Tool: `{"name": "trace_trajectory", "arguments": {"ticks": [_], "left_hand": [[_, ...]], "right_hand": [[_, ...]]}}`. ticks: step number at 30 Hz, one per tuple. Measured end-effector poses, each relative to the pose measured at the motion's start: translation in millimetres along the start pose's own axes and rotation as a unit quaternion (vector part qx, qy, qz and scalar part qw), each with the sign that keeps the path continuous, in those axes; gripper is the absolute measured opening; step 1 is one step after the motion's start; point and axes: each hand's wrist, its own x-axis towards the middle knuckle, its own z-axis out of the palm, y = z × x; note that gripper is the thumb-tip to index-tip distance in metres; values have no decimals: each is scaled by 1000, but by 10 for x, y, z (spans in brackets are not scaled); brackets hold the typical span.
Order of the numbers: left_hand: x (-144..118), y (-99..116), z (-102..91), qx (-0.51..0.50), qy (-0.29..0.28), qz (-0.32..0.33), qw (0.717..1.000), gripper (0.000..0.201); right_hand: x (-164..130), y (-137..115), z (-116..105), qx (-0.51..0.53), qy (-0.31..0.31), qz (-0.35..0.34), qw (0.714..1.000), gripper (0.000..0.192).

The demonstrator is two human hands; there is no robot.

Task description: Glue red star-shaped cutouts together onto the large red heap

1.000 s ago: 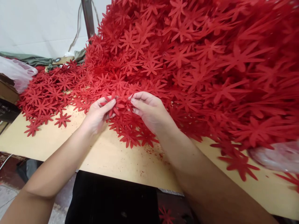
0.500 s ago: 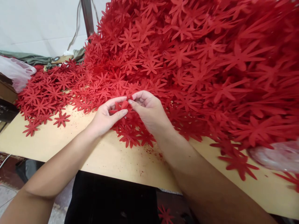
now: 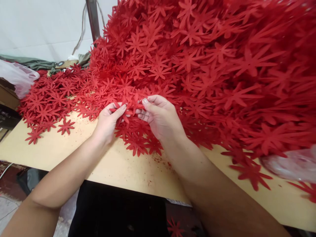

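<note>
My left hand (image 3: pixel 110 119) pinches a red flower-shaped cutout (image 3: pixel 125 113) with narrow petals between thumb and fingers. Just to its right, my right hand (image 3: pixel 159 113) has its thumb and index finger pressed together at a small red bit beside the cutout; whether that bit is a petal of the same piece or a loose scrap I cannot tell. Both hands are held over the front edge of a big heap of the same red cutouts (image 3: pixel 158 65). Some of the pieces lie directly beneath the fingers.
The pale wooden table (image 3: pixel 116 168) carries red crumbs near its front edge. At the left is a smaller pile of cutouts (image 3: pixel 49 102) beside a white plastic bag (image 3: pixel 18 77). Clear plastic (image 3: pixel 291 164) lies at right. A cutout (image 3: pixel 174 227) rests below the table.
My hands have drawn slightly apart, the left moving a little left and the right a little right. The cutout in my left hand now shows spread petals instead of a folded shape.
</note>
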Motion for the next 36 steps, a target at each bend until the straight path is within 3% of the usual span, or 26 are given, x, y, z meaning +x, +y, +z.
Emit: {"name": "trace_trajectory", "arguments": {"ticks": [7,13,18,22,28,33,36], "left_hand": [[35,44,-93,7,37,-12,999,17],[32,58,-128,11,-23,-23,999,15],[47,81,-124,11,-5,-33,999,13],[49,141,-164,7,19,-33,999,14],[-6,164,-139,54,-64,-54,995,32],[0,112,-148,64,-97,-27,993,41],[3,85,-149,84,-97,-25,991,37]], "right_hand": [[-27,-4,29,-58,-43,19,997,33],[-43,37,41,-54,-133,57,988,42],[-24,22,15,-82,-67,35,994,27],[-17,19,18,-141,-35,11,989,36],[6,90,9,-144,-68,-71,985,24],[22,115,-20,-133,-89,-46,986,15],[3,123,-17,-150,-106,-50,982,11]]}}
